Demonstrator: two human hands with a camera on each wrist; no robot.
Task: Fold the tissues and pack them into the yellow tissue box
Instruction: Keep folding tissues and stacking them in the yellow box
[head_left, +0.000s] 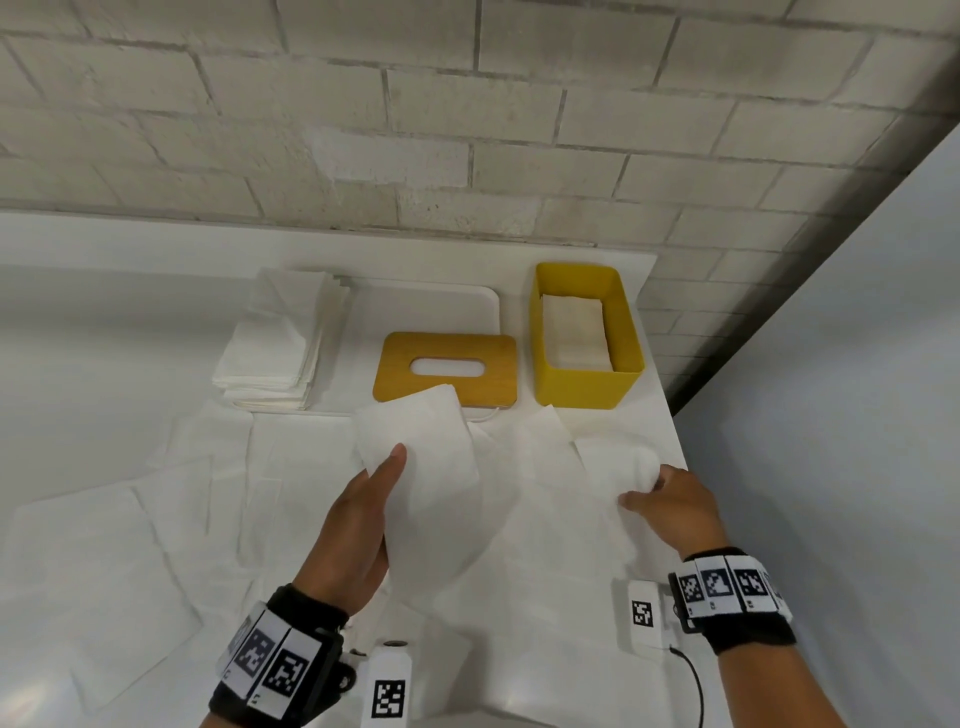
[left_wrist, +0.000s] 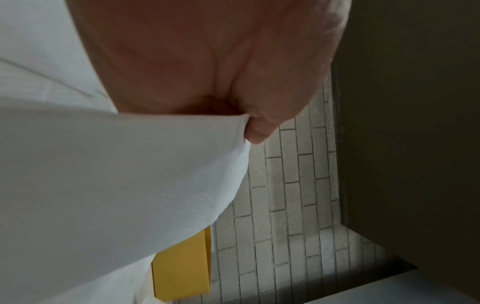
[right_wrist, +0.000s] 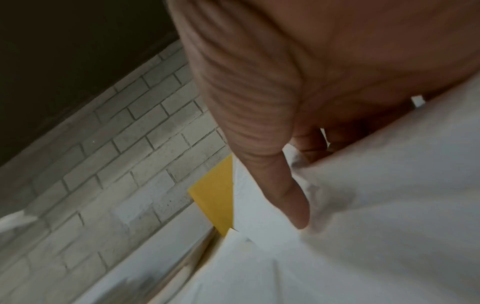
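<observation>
The left hand (head_left: 358, 525) and the right hand (head_left: 675, 506) each pinch one white tissue (head_left: 441, 467) near the yellow box (head_left: 584, 382).

right hand (right_wrist: 298, 86) pinching tissue (right_wrist: 376, 205), yellow box (right_wrist: 215, 195)

A wall (head_left: 467, 119) of pale grey-white bricks with darker mortar lines runs across the back, laid in staggered rows. A white table (head_left: 104, 322) stands against it, its far edge meeting the bricks and its right edge running diagonally toward the near side. To the right of the table is a smooth pale grey-blue surface (head_left: 841, 415); whether it is floor or a panel cannot be told. A dark strip (head_left: 810, 260) runs along where that surface meets the bricks. The light is soft and even, with only faint shadows on the table. In both wrist views the same brickwork (left_wrist: 291, 205) (right_wrist: 124, 156) appears dimmer, bordered by a dark unlit area (left_wrist: 415, 102) (right_wrist: 64, 51).
</observation>
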